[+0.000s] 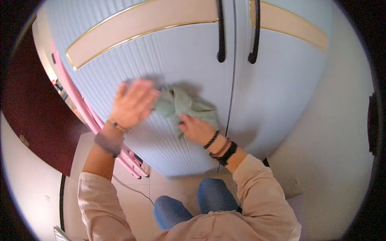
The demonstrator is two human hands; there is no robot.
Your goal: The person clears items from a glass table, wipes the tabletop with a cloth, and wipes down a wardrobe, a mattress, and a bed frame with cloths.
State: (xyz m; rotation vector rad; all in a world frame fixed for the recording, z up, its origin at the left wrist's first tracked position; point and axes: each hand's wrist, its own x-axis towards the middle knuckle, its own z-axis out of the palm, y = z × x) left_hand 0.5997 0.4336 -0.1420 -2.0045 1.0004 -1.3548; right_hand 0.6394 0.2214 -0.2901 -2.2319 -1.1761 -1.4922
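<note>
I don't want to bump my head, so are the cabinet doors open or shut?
Shut: the doors meet along one thin seam between the black handles.

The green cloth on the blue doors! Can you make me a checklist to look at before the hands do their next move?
1. Right hand has hold of the green cloth: ok, its fingers grip it.
2. Cloth spread flat: not ok, it is bunched and folded.
3. Left hand off the cloth: cannot tell, it is right beside it and blurred.
4. Blue doors shut: ok, they look closed, with just a thin dark line between them.
5. Cloth away from the black handles: ok, it is lower down than both.
6. Cord on the floor not touching the left knee: cannot tell, it runs right up to it.
</note>
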